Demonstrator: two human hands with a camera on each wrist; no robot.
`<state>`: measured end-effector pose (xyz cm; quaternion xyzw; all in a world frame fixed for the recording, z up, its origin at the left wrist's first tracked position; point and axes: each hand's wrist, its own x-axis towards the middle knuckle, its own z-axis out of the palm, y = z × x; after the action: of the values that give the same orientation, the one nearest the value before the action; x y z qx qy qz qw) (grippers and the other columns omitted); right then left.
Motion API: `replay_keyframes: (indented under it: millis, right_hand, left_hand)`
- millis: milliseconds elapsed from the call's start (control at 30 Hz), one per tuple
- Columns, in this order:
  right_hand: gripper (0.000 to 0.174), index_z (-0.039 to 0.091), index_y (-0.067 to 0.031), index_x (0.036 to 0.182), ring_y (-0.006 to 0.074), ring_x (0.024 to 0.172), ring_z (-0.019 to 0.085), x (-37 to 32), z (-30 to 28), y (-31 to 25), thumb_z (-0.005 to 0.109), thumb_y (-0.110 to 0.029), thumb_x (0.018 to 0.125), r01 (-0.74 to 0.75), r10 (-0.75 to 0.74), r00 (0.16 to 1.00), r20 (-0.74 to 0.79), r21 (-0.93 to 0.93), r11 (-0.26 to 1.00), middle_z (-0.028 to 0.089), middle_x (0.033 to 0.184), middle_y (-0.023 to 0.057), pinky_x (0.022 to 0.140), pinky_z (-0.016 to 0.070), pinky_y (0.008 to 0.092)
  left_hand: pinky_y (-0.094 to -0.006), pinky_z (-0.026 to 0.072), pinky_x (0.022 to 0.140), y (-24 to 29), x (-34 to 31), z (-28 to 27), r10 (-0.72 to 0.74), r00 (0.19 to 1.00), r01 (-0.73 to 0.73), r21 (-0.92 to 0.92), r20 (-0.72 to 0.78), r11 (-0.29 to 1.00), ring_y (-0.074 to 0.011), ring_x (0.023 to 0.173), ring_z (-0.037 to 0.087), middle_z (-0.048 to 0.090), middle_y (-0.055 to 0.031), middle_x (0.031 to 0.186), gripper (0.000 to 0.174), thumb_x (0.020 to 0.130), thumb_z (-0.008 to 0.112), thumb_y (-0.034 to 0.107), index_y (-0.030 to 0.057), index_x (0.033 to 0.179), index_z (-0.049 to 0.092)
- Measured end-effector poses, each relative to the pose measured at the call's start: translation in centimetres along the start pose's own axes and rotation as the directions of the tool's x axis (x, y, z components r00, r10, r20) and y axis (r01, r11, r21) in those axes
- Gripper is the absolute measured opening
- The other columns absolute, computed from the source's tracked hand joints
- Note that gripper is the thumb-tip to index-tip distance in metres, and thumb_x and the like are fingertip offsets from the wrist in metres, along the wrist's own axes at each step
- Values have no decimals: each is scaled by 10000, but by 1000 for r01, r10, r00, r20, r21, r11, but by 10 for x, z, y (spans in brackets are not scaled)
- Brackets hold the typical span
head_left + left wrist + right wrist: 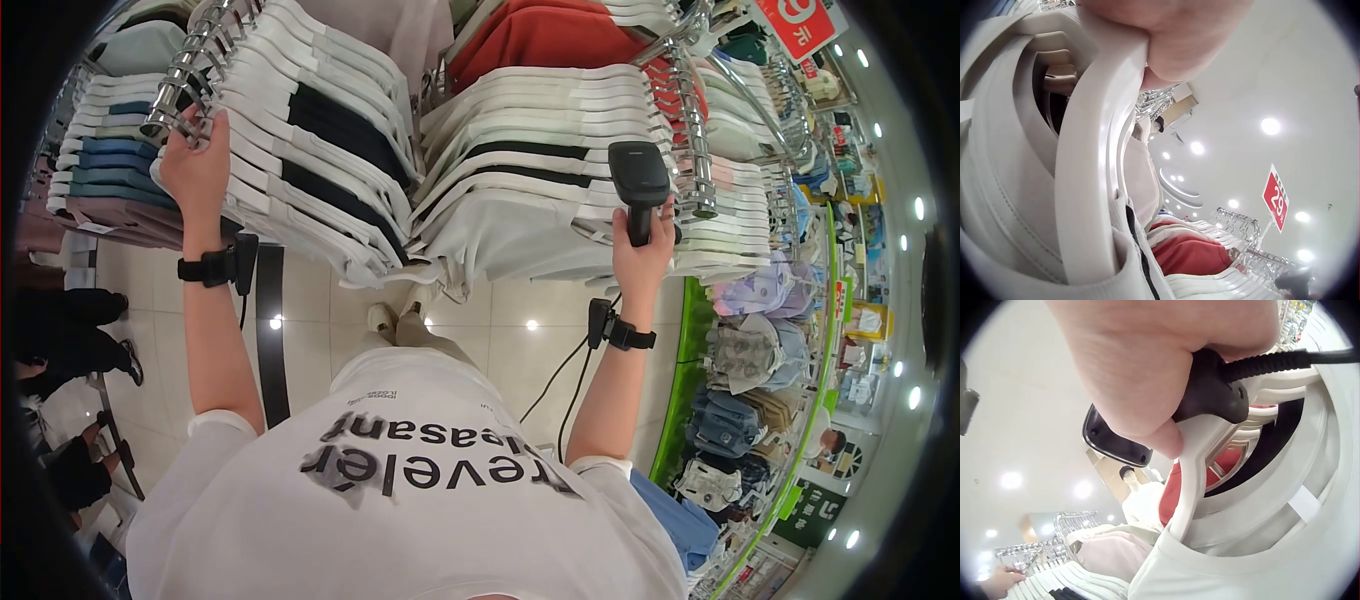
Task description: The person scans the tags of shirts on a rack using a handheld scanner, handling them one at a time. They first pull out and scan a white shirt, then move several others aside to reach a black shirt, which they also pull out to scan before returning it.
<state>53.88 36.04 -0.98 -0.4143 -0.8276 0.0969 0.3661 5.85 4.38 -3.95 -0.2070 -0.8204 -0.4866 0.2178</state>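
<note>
My left hand (pixel 197 168) is at the front end of the left chrome rail (pixel 178 85), gripping the top of a white hanger (pixel 1082 181) just under its hook. A pale shirt (pixel 1004 181) hangs from that hanger. In my right hand (pixel 642 255) is a black handheld barcode scanner (pixel 640 172), its head pointing up and away from me. A ribbed cord (pixel 1269 364) comes out of the scanner's handle. Close beneath the right hand are a white hanger (pixel 1194 475) and a white shirt (pixel 1166 569) on the right rail (pixel 692 140).
White and black shirts (pixel 335 125) fill the left rail. Red garments (pixel 545 40) hang farther back, near a red price sign (pixel 800 22). At left, another person's dark-trousered legs (pixel 75 325) show. Folded-looking and hanging clothes (pixel 725 420) line the right side above a green edge (pixel 680 375).
</note>
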Motion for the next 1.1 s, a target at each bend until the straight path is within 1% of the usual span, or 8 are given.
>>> replay_keyframes:
  millis: [400,467,567,700,800,900,967,1100]
  right_hand:
    - [293,723,-6,1083,464,1397,477,-1,0,-3,806,-193,873,1,-2,1000,-20,-30,1000,524,970,181,987,447,490]
    - [297,723,-8,1089,455,1406,464,-1,-3,-8,801,-198,874,-128,127,991,51,9,992,545,1022,200,992,445,486]
    - [309,725,-8,1101,436,1419,455,-2,1,2,806,-187,862,-33,33,999,13,-8,999,556,1055,210,982,450,490]
    - [319,722,2,1110,418,1426,455,-2,0,3,803,-169,853,-18,18,1000,17,-11,1000,570,1103,214,1013,446,482]
    - [317,725,8,1107,416,1435,453,-2,-3,6,802,-146,840,-64,61,997,39,92,994,586,1164,215,1048,438,477]
    - [287,728,13,1067,402,1402,487,-2,-5,13,803,-123,826,-98,90,993,74,99,990,596,1210,208,1070,429,456]
    - [234,715,22,996,367,1293,552,-2,-8,12,802,-99,816,-123,109,988,107,138,983,603,1204,182,1035,448,433]
    - [196,690,32,937,325,1157,584,-1,-9,3,795,-80,815,-130,109,989,96,257,958,609,1187,162,994,460,405]
  left_hand:
    - [-305,533,750,-1,1,0,25,1000,-25,-21,6,999,-158,769,681,745,-58,877,399,883,808,310,45,1174,742]
    - [-304,533,746,1,0,0,30,1000,-30,-8,3,1000,-155,770,680,746,-61,880,396,889,803,310,38,1170,741]
    - [-300,533,748,5,0,-1,20,1000,-20,-20,-1,1000,-151,774,680,747,-63,883,393,891,804,307,37,1169,742]
    - [-297,535,754,1,0,1,55,998,-55,-37,-13,998,-146,783,683,751,-66,890,391,896,804,302,38,1176,738]
    - [-296,537,762,1,0,0,13,1000,-13,-45,15,999,-143,793,687,758,-64,908,385,903,802,291,38,1185,732]
    - [-293,538,772,2,0,-1,-4,1000,6,-41,31,999,-142,801,687,761,-58,925,382,910,798,287,34,1188,728]
    - [-291,539,786,7,-1,-1,-11,1000,12,-35,20,999,-139,815,687,759,-55,934,379,907,804,277,29,1183,729]
    - [-289,539,798,5,0,0,13,1000,-13,-25,11,1000,-139,832,689,757,-58,945,374,903,807,263,25,1181,729]
